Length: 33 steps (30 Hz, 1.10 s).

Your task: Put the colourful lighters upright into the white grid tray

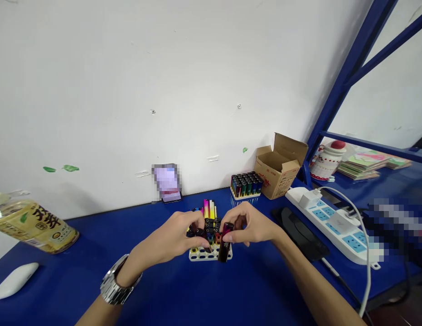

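My right hand [246, 224] is closed around a slim dark lighter [225, 242], purple-red at its upper end and black below, held tilted nearly upright. To its left, my left hand [180, 233] is pinched over the left part of a white perforated tray [204, 257]. A dark piece shows between its thumb and fingers, but the fingers hide most of it and I cannot tell its kind. Several lighters with black tops [209, 222] stand in the tray between the hands, and yellow and pink ones [208, 208] show behind.
A second tray of dark lighters [246, 184] stands by the wall, beside an open cardboard box [278, 170]. A phone [167, 181] leans there too. On the right lie a black phone-like slab [301, 233] and a power strip [329, 222]; on the left, a bottle [36, 224] and mouse [16, 280].
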Available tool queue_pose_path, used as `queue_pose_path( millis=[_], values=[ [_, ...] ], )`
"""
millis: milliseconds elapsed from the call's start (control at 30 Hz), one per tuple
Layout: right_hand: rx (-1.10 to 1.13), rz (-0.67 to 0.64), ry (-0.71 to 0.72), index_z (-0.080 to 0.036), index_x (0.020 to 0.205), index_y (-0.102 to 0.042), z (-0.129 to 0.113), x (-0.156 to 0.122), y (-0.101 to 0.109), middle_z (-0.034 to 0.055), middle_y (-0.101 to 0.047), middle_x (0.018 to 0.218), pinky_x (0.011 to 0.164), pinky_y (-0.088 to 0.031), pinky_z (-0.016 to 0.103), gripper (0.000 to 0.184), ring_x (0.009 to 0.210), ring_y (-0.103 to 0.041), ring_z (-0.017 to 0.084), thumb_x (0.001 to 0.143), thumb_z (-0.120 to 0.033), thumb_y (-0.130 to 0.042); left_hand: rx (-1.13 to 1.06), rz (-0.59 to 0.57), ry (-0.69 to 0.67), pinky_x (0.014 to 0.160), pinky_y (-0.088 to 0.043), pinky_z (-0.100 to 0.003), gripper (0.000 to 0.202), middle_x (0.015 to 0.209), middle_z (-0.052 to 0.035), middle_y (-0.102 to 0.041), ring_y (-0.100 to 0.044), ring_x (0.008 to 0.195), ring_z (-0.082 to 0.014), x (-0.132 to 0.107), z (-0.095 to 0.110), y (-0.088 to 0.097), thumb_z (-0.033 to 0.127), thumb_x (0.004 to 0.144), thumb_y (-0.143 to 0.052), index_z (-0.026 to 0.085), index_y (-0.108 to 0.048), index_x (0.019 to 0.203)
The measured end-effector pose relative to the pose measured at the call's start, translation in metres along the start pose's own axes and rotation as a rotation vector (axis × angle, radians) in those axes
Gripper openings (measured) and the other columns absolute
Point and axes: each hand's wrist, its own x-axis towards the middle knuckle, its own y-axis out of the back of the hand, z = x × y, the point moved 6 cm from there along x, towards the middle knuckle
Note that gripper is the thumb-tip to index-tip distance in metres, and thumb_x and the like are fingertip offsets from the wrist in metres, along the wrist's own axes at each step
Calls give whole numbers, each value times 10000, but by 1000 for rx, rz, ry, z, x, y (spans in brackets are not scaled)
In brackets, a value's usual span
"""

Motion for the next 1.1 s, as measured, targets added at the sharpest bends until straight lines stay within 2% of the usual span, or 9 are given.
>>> queue_pose_path(
  millis=[100,200,367,600,933,1100],
  values=[
    [-83,-1,-68,-144,889,-619,5,5,-13,-22,-613,557,342,-367,168,238,351,-536,101,735,-305,-703,75,-28,5,614,-348,-254,307,796,6,-527,-462,705,-150,4,-1,-8,488,781,-611,202,-505,752],
    [-217,14,-76,-166,913,-586,4,9,-22,-10,-663,628,391,-394,167,150,362,-555,93,795,-246,-632,126,-40,24,625,-346,-264,304,799,1,-510,-469,721,-163,4,-4,-10,476,774,-620,202,-492,744],
    [-403,-15,-39,-170,958,-593,-2,10,-30,-36,-612,532,464,-424,173,135,394,-576,105,828,-195,-567,126,-70,72,640,-358,-274,310,822,-8,-518,-487,747,-177,4,-6,-11,488,772,-617,202,-499,772],
    [-359,-50,-46,-184,950,-539,1,10,-35,-47,-603,571,423,-389,166,104,408,-588,108,852,-206,-513,140,-61,57,640,-371,-278,295,798,-9,-515,-491,727,-172,5,-9,-11,476,783,-600,197,-507,756],
    [-393,-40,-46,-195,824,-507,1,9,-35,-87,-514,445,467,-394,184,95,389,-568,114,768,-124,-534,138,-46,36,537,-333,-260,280,699,-2,-531,-483,618,-161,4,-4,-11,459,801,-572,204,-496,717],
    [-279,-10,-24,-202,952,-518,-2,9,-35,-77,-554,505,432,-381,175,145,378,-550,101,809,-202,-544,160,-47,8,562,-329,-260,183,701,2,-545,-495,634,-168,3,0,-9,370,826,-561,207,-512,760]
  ],
)
